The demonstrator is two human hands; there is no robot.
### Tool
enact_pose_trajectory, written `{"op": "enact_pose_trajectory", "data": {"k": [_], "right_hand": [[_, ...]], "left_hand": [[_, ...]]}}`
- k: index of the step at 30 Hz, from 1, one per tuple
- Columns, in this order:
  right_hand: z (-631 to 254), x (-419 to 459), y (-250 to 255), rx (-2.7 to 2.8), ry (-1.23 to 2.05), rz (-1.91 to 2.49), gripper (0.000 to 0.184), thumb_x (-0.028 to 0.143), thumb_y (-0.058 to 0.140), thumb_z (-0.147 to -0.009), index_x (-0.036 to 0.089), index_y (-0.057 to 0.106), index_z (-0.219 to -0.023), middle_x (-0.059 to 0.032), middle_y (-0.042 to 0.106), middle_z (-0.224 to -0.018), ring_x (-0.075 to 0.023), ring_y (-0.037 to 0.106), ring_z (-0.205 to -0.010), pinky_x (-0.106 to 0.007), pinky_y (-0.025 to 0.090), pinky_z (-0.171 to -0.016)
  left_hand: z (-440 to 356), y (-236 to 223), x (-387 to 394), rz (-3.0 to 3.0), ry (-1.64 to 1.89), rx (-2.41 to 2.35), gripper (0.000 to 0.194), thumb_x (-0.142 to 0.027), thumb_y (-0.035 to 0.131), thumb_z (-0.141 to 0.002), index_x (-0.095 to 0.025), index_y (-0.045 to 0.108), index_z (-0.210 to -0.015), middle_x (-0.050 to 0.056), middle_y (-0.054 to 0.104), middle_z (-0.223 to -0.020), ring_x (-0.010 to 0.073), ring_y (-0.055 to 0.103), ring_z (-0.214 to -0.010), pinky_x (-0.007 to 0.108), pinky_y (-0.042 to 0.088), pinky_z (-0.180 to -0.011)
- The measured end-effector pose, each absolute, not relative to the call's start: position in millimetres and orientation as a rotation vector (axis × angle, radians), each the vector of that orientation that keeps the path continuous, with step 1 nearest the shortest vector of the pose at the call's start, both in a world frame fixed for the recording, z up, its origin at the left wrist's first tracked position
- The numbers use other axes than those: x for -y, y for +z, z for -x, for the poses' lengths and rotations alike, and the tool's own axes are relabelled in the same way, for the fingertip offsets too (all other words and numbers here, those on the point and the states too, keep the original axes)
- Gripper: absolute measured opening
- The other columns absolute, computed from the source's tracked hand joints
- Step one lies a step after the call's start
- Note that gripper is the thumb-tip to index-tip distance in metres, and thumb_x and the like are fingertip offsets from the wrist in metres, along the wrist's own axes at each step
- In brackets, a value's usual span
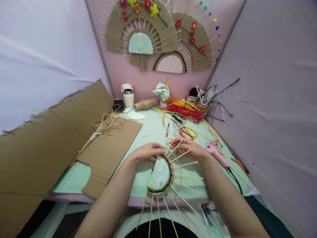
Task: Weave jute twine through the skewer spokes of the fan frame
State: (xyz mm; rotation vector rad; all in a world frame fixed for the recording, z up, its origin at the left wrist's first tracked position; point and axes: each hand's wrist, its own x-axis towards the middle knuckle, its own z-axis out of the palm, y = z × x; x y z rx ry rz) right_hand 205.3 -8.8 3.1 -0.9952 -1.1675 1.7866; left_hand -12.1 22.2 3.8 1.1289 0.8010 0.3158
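Observation:
A half-round piece (160, 173) covered in pale blue floral fabric, with a black line and a twine border along its curve, tilts over the table's front edge. Thin wooden sticks (188, 176) fan out from that curve. At the piece's upper end my left hand (150, 152) is closed, gripping its edge between thumb and fingers. Across from it, my right hand (190, 148) has its fingers bent in a pinch among the uppermost sticks, on a strand of jute twine (181, 170). The twine loops loosely past the sticks; the fingertips are partly hidden.
Cardboard (119, 145) and a stick bundle (91, 140) lie left. A pink glue gun (218, 154) with a cord lies right; scissors (189, 133), a red marker (167, 130) and colourful pipe cleaners (184, 109) sit behind. A twine roll (146, 104) and white bottle (128, 99) line the back.

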Motion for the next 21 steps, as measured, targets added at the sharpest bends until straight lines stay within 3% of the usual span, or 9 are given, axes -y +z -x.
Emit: {"op": "enact_pose_trajectory", "data": {"k": [5, 9, 16, 21], "right_hand": [[-207.3, 7.7, 0.0, 1.193, 1.741, 1.007, 0.021, 0.021, 0.065, -0.07, 0.018, 0.065, -0.091, -0.0028, 0.064, -0.086, -0.0105, 0.056, -0.073, -0.02, 0.038, -0.059], [-210.3, 7.2, -0.8, 1.279, 1.671, 1.03, 0.026, 0.02, 0.065, -0.067, 0.019, 0.064, -0.094, -0.0029, 0.064, -0.088, -0.0104, 0.055, -0.071, -0.021, 0.039, -0.059], [-221.0, 0.8, -4.0, 1.564, 1.279, 1.301, 0.033, 0.032, 0.066, -0.066, 0.017, 0.062, -0.095, 0.002, 0.056, -0.067, -0.0089, 0.046, -0.055, -0.021, 0.033, -0.05], [-227.0, -6.5, -7.3, 1.392, 0.894, 1.375, 0.028, 0.04, 0.063, -0.071, 0.016, 0.065, -0.085, -0.0012, 0.059, -0.07, -0.0118, 0.049, -0.061, -0.025, 0.037, -0.057]], "left_hand": [[13.6, -1.0, -17.1, -1.261, 0.235, -0.64, 0.037, -0.037, 0.075, -0.061, -0.012, 0.065, -0.087, 0.0, 0.057, -0.072, 0.0054, 0.039, -0.052, 0.02, 0.024, -0.045], [12.5, -1.4, -16.9, -1.312, 0.288, -0.598, 0.035, -0.037, 0.072, -0.065, -0.013, 0.065, -0.089, 0.0, 0.056, -0.072, 0.0055, 0.039, -0.053, 0.021, 0.025, -0.047], [14.2, 6.2, -15.2, -1.447, 0.424, -0.711, 0.028, -0.035, 0.066, -0.069, -0.014, 0.065, -0.087, -0.001, 0.055, -0.069, 0.0044, 0.031, -0.047, 0.022, 0.017, -0.043], [10.0, 3.8, -13.0, -1.37, 0.409, -0.662, 0.024, -0.031, 0.066, -0.069, -0.014, 0.064, -0.086, -0.001, 0.058, -0.071, 0.0064, 0.044, -0.056, 0.019, 0.031, -0.051]]}}
